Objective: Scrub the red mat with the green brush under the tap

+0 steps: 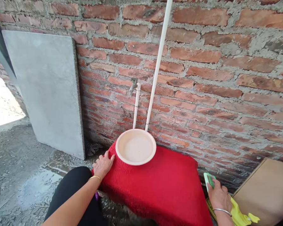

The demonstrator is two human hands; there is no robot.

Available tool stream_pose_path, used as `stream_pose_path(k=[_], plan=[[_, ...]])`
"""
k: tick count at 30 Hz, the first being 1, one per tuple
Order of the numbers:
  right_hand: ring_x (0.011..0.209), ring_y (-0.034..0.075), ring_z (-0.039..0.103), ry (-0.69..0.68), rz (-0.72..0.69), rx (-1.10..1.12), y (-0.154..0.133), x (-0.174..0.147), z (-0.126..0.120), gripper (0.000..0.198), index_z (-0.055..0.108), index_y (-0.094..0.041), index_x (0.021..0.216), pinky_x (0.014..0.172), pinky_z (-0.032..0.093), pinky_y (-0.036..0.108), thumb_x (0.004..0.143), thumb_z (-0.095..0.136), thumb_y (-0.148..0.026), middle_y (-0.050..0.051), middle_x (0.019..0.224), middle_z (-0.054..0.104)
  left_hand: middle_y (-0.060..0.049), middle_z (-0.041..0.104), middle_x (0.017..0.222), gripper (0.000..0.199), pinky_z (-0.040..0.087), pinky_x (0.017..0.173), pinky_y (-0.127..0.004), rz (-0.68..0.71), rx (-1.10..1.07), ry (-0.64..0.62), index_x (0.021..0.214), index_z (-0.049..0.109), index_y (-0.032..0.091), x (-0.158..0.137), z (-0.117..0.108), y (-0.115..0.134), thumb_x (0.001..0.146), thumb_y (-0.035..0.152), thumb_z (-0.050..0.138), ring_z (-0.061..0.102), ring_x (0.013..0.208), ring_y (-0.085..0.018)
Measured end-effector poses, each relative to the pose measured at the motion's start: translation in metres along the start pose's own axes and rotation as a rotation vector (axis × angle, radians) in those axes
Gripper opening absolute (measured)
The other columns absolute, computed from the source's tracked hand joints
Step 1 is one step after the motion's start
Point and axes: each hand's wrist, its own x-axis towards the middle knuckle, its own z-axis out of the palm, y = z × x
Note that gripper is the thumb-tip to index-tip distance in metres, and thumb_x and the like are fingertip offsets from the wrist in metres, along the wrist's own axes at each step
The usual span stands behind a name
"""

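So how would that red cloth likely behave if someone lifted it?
Probably floppy, since the red cloth drapes down at its edges. Its fuzzy-looking surface suggests it won't be very slippery. Pulling it would likely drag the shallow basin resting on it.

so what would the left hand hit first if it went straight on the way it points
Most likely the basin: its left side lies just ahead of the left hand, which rests on the cloth. The exact gap is hard to judge.

Smth plstc basin [138,150], matt cloth [165,180]
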Motion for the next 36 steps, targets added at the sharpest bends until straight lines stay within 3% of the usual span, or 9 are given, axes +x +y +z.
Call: stream_pose_path(k=[4, 9, 12, 14, 17, 23, 26, 29, 36], plan=[[0.078, 0.035, 0.067, -0.001, -0.07, 0.201, -0.035, -0.021, 0.017, 0.053, 0.07, -0.025, 0.116, 0.074, 0.053, 0.052, 0.093, 0.031, -0.053, 0.016, 0.09, 0.065, -0.021, 0.056, 0.135, 0.072, 0.038, 0.102, -0.055, -0.02, -0.012, 0.003, 0.154, 0.04, 0.025, 0.001, 0.0, -0.001, 0.097, 0.066, 0.022, 0.056, 0.124, -0.041], [0.092, 0.026, 0.066, -0.13, -0.482, 0.257, -0.147, -0.086, 0.029, 0.033, 0.067, -0.03, 0.118, 0.081, 0.055, 0.037, 0.098, 0.044, -0.039, 0.008, 0.101, 0.066, -0.021, 0.057, 0.135, 0.073, 0.04, 0.101, -0.055, -0.019, -0.009, -0.006, 0.154, 0.039, 0.027, 0.005, -0.001, -0.004, 0.096, 0.067, 0.02, 0.058, 0.123, -0.041], [0.095, 0.024, 0.066, -0.134, -0.649, 0.168, -0.185, -0.114, 0.033, 0.031, 0.065, -0.036, 0.124, 0.084, 0.055, 0.034, 0.095, 0.055, -0.03, 0.005, 0.105, 0.066, -0.021, 0.056, 0.136, 0.075, 0.04, 0.102, -0.055, -0.02, 0.003, -0.012, 0.155, 0.038, 0.028, 0.006, -0.001, -0.006, 0.095, 0.068, 0.018, 0.058, 0.124, -0.041], [0.097, 0.024, 0.066, -0.139, -0.674, 0.09, -0.187, -0.115, 0.035, 0.034, 0.065, -0.036, 0.125, 0.087, 0.054, 0.035, 0.094, 0.058, -0.025, 0.006, 0.107, 0.067, -0.021, 0.056, 0.137, 0.075, 0.04, 0.102, -0.055, -0.026, 0.016, -0.018, 0.155, 0.038, 0.028, 0.007, -0.001, -0.006, 0.095, 0.069, 0.018, 0.058, 0.124, -0.041], [0.096, 0.025, 0.066, -0.143, -0.579, -0.012, -0.155, -0.092, 0.034, 0.033, 0.065, -0.033, 0.127, 0.086, 0.053, 0.035, 0.097, 0.052, -0.026, 0.008, 0.106, 0.067, -0.021, 0.056, 0.137, 0.076, 0.04, 0.102, -0.055, -0.029, 0.025, -0.02, 0.156, 0.037, 0.028, 0.008, -0.002, -0.007, 0.095, 0.069, 0.017, 0.057, 0.125, -0.042], [0.083, 0.028, 0.066, -0.131, -0.068, -0.175, -0.034, -0.039, 0.023, 0.041, 0.064, -0.022, 0.13, 0.075, 0.051, 0.039, 0.101, 0.042, -0.04, 0.014, 0.099, 0.065, -0.021, 0.056, 0.137, 0.076, 0.04, 0.103, -0.057, -0.026, 0.019, -0.011, 0.155, 0.038, 0.027, 0.005, -0.005, -0.004, 0.095, 0.07, 0.018, 0.057, 0.125, -0.043], [0.082, 0.029, 0.065, -0.116, 0.108, -0.135, -0.004, -0.032, 0.019, 0.047, 0.06, -0.017, 0.133, 0.074, 0.05, 0.04, 0.1, 0.04, -0.044, 0.015, 0.098, 0.064, -0.022, 0.055, 0.139, 0.076, 0.039, 0.104, -0.058, -0.027, 0.016, -0.013, 0.155, 0.037, 0.027, 0.004, -0.006, -0.002, 0.095, 0.07, 0.019, 0.056, 0.127, -0.043], [0.09, 0.028, 0.064, -0.103, -0.002, 0.041, -0.022, -0.039, 0.018, 0.045, 0.062, -0.018, 0.129, 0.08, 0.051, 0.039, 0.099, 0.04, -0.045, 0.013, 0.099, 0.063, -0.022, 0.054, 0.139, 0.076, 0.038, 0.103, -0.058, -0.028, 0.013, -0.023, 0.155, 0.037, 0.028, 0.002, -0.009, 0.0, 0.095, 0.07, 0.02, 0.056, 0.127, -0.043], [0.095, 0.024, 0.062, -0.174, -0.566, 0.301, -0.133, -0.1, 0.023, 0.034, 0.066, -0.027, 0.124, 0.086, 0.052, 0.035, 0.1, 0.044, -0.04, 0.007, 0.103, 0.064, -0.022, 0.054, 0.14, 0.074, 0.037, 0.104, -0.057, -0.029, 0.005, -0.03, 0.155, 0.037, 0.026, -0.003, -0.013, 0.002, 0.096, 0.067, 0.021, 0.054, 0.128, -0.042]])
